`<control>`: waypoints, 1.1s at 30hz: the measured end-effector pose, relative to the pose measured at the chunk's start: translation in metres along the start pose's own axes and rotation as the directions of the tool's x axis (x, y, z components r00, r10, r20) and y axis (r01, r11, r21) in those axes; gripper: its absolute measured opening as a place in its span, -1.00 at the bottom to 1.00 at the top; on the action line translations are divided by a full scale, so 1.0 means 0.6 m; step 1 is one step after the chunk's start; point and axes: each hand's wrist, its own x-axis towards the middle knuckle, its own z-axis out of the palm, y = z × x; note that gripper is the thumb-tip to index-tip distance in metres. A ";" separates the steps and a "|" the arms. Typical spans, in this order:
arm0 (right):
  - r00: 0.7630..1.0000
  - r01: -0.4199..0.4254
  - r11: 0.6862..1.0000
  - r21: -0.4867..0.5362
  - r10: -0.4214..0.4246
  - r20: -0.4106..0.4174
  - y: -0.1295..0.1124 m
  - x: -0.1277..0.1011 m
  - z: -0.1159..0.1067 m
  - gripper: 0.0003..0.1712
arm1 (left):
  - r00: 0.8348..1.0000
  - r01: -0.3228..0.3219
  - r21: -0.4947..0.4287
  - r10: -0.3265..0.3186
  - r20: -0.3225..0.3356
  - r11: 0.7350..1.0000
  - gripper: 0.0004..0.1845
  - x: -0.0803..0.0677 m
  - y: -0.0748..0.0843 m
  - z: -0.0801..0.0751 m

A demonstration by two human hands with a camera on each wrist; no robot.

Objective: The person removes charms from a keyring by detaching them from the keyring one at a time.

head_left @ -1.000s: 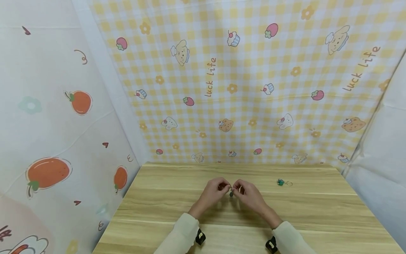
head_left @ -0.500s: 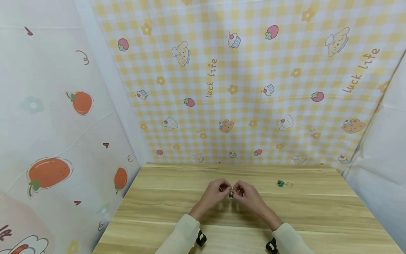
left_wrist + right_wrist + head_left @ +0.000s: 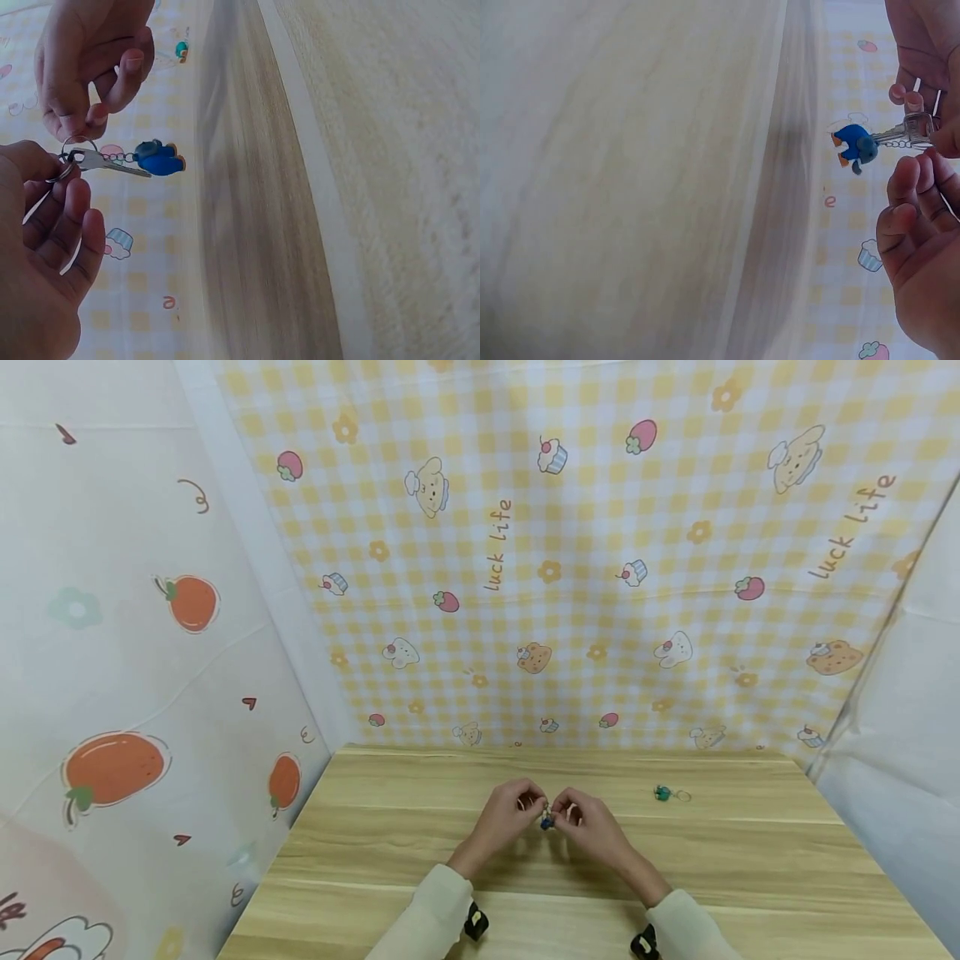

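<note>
**Key and ring held between both hands above the table**

Wooden table (image 3: pixel 420 860), pale and grained, fills the lower part of your head view, with a yellow checked backdrop (image 3: pixel 600 568) printed with cupcakes and strawberries rising behind it. Your two hands meet just above the middle of the table, fingertips almost touching.

Your left hand (image 3: pixel 504 817) pinches a split ring (image 3: pixel 75 147) at its thumb and forefinger; the left wrist view shows the other fingers hanging loosely curled below it. Your right hand (image 3: pixel 588 822) pinches the same ring from the other side, fingertips bunched on the metal. So each grip is clenched on the ring, neither one released. A silver key (image 3: pixel 105 161) hangs off the ring and points out sideways, and a blue charm (image 3: pixel 159 159) with small orange feet dangles from a short chain beside the key's blade. The whole bunch is in the air, clear of the table.

Well off to your right, near the back edge, a second small keyring (image 3: pixel 667 792) with a teal charm lies on the table, untouched.

You look to be in the middle of working the key around the ring's coils; whether it is going on or coming off I cannot tell. The next move likely calls for a steady pinch with one hand while the other feeds the key along the coil, keeping the charm's chain from snagging.
</note>
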 end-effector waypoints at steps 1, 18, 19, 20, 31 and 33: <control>1.000 -0.021 1.000 0.012 0.021 0.006 0.001 0.000 0.000 -0.90 | 1.000 -0.007 0.008 0.007 0.001 1.000 -0.94 0.000 -0.001 0.001; 0.996 -0.088 0.995 0.057 0.088 0.003 0.001 0.002 -0.002 -0.86 | 0.999 -0.002 -0.012 0.002 0.053 1.000 -0.95 0.000 0.006 0.007; 0.997 -0.082 0.995 0.058 0.082 0.003 0.002 0.002 -0.002 -0.85 | 0.999 0.001 -0.010 0.000 0.053 1.000 -0.94 0.001 0.007 0.007; 0.997 -0.075 0.995 0.060 0.075 0.002 0.003 0.001 -0.003 -0.84 | 0.999 0.006 -0.008 -0.006 0.052 1.000 -0.94 0.000 0.008 0.007; 1.000 0.013 0.998 0.068 -0.011 -0.027 0.011 0.001 -0.003 -0.81 | 0.999 0.049 0.010 -0.049 0.014 0.999 -0.92 0.002 0.008 0.003; 1.000 0.008 0.998 0.067 -0.007 -0.023 0.012 0.000 -0.003 -0.82 | 0.999 0.047 0.010 -0.047 0.014 0.999 -0.93 0.002 0.007 0.003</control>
